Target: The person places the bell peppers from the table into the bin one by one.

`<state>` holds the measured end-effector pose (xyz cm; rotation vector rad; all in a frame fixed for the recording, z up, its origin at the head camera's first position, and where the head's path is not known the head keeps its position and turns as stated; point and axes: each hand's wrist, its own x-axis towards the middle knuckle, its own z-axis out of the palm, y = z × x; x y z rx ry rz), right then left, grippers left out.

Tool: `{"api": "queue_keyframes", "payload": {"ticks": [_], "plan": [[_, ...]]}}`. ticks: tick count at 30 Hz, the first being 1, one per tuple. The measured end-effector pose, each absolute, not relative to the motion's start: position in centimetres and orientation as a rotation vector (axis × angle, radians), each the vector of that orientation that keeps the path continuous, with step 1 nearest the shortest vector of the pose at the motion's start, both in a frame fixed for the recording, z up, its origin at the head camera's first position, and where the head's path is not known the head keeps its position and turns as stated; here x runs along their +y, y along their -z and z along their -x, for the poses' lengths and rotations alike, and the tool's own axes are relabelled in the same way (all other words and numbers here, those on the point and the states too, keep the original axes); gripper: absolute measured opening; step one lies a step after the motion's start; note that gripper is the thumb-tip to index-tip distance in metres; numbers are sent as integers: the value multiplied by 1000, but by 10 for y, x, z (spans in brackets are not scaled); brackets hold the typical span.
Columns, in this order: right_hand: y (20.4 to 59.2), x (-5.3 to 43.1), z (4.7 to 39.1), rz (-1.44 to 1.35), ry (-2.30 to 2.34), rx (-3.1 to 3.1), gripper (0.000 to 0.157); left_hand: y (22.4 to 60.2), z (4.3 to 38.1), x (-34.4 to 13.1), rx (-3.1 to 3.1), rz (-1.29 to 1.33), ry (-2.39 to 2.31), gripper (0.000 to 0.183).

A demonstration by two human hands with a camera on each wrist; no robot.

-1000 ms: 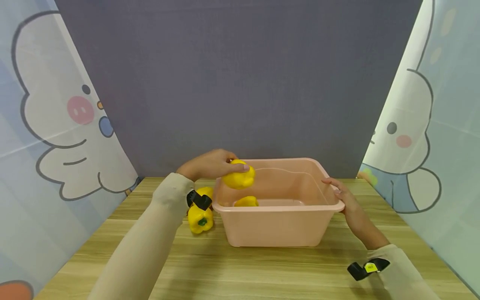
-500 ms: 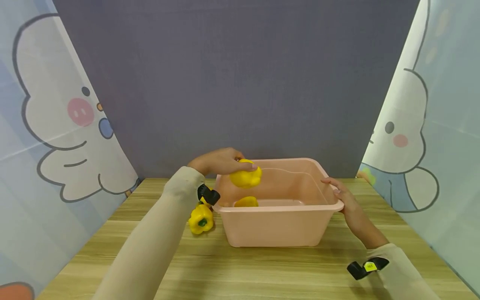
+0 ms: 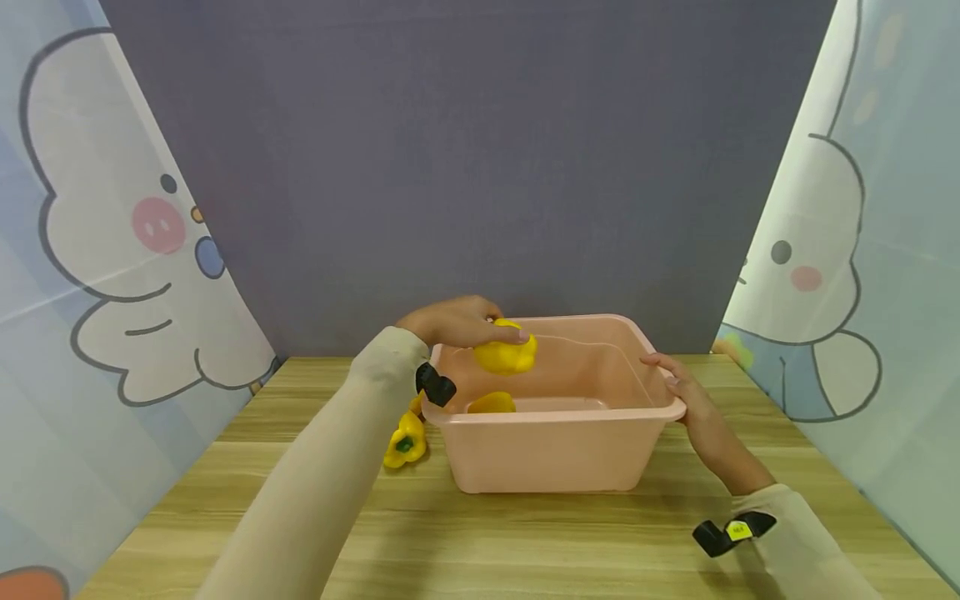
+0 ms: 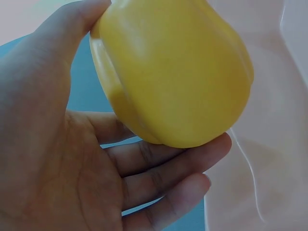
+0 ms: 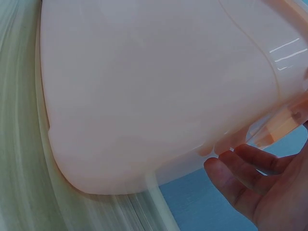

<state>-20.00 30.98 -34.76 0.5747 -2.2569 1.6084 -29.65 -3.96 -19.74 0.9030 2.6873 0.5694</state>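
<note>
My left hand (image 3: 468, 322) grips a yellow bell pepper (image 3: 507, 353) above the left part of a pink plastic tub (image 3: 555, 454). In the left wrist view the thumb lies on one side of the pepper (image 4: 175, 72) and the fingers curl under the other. A second yellow pepper (image 3: 491, 403) lies inside the tub, partly hidden by the front wall. On the right, my right hand (image 3: 693, 400) holds the tub's rim; its fingertips touch the outer wall (image 5: 134, 96) in the right wrist view.
Another yellow pepper (image 3: 406, 442) with a green stem sits on the wooden table (image 3: 525, 542), left of the tub. More yellow shows behind it, mostly covered by the left sleeve (image 3: 330, 454). A dark grey panel (image 3: 480, 167) stands at the back.
My left hand has carried its pepper to the right, farther over the tub. The left sleeve now covers more of the peppers on the table. My right hand stays at the rim.
</note>
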Motion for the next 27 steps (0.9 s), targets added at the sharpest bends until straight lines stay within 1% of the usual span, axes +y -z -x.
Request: {"api": "queue_keyframes", "payload": {"ticks": [4, 10, 17, 24, 27], "plan": [[348, 310, 200, -591, -1619, -2235, 42, 199, 298, -33, 2694, -910, -536, 64], [349, 312, 201, -604, -1609, -2236, 42, 201, 297, -25, 2667, -932, -560, 64], [350, 313, 203, -604, -1594, -2237, 44, 208, 299, -14, 2643, -887, -612, 72], [349, 313, 204, -603, -1596, -2233, 44, 214, 301, -10, 2621, -915, -647, 63], [350, 312, 204, -602, -1596, -2232, 44, 214, 301, -7, 2623, -916, -650, 63]]}}
